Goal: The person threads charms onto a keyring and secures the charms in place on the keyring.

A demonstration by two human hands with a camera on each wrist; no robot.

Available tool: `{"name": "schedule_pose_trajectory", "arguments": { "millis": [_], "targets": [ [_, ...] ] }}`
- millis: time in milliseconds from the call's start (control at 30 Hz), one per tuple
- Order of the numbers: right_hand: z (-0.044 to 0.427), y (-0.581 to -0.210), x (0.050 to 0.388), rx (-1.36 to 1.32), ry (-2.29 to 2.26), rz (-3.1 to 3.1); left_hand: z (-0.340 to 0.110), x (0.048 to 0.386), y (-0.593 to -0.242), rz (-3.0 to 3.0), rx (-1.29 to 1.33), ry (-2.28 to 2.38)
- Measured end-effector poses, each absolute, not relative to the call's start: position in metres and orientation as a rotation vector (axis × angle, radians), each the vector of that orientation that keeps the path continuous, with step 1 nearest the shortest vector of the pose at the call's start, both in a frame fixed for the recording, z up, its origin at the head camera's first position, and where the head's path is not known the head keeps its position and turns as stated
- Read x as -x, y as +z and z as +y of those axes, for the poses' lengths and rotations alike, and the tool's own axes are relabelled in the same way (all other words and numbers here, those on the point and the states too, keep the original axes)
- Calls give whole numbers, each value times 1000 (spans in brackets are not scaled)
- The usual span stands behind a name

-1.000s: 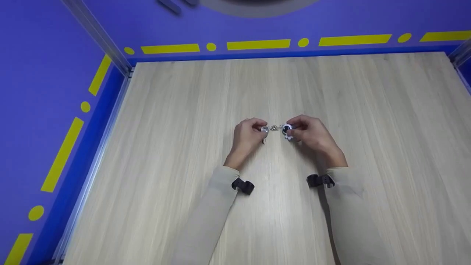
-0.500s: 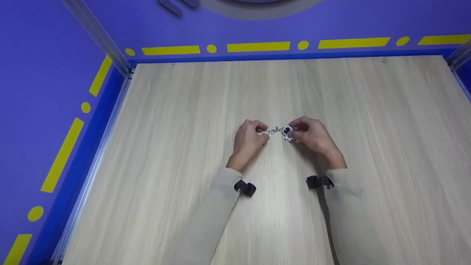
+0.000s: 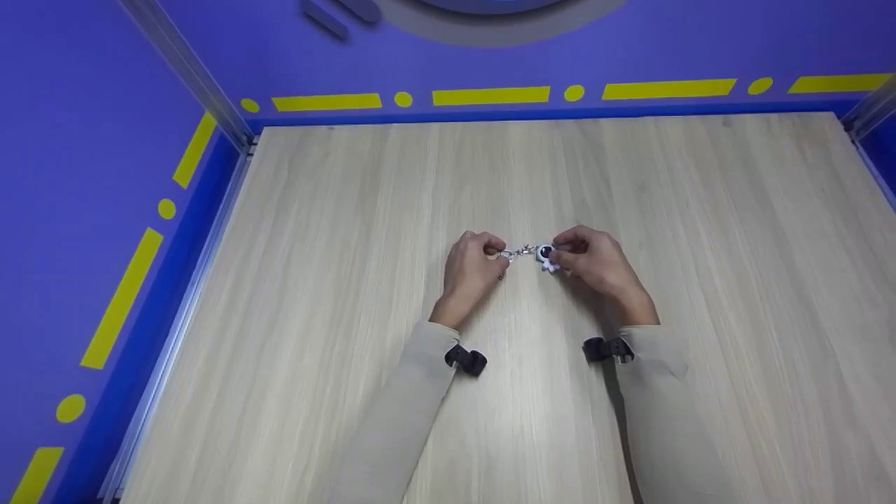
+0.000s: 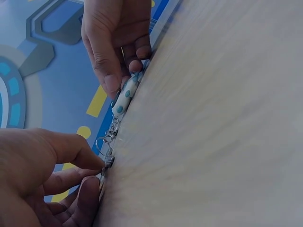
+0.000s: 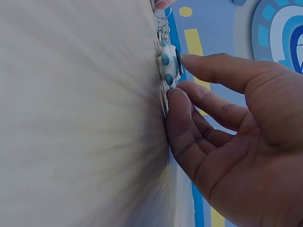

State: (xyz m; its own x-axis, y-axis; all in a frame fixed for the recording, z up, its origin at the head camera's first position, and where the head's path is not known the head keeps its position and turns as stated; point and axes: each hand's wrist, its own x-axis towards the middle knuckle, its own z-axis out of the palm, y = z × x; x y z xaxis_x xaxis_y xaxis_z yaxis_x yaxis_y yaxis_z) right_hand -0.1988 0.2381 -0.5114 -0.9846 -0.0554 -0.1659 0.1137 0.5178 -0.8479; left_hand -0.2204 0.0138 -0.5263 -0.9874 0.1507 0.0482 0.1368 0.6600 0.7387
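An astronaut keychain stretches between the two hands on the wooden table. Its white figure (image 3: pixel 547 259) has a dark visor, and the wrist views show blue-green spots on its side. The right hand (image 3: pixel 600 264) holds the figure between thumb and fingers at its right side. A short silver chain (image 3: pixel 525 250) runs left from the figure to a metal clasp (image 3: pixel 507 256). The left hand (image 3: pixel 472 273) pinches that clasp end, and its fingertips partly hide it. In the left wrist view a split ring (image 4: pixel 102 145) hangs by the chain near the left index finger.
The pale wooden tabletop (image 3: pixel 336 280) lies beneath both hands. Blue panels with yellow markings (image 3: pixel 490 96) rise at the back and left, joined by a metal corner post (image 3: pixel 189 66). A dark band is worn on each wrist.
The left hand has shifted the clasp slightly downward, and the chain slants a little. The figure has moved slightly nearer and more of its body shows. The head view has tilted slightly.
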Motion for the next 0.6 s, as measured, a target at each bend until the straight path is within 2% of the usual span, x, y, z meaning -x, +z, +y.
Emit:
{"name": "schedule_pose_trajectory", "arguments": {
  "millis": [267, 600],
  "targets": [
    [244, -527, 198, -143, -1475, 2554, 13, 222, -534, 2892, -171, 1141],
    [249, -517, 200, -62, -1330, 2539, -9, 228, -538, 2922, -346, 1198]
  ]
}}
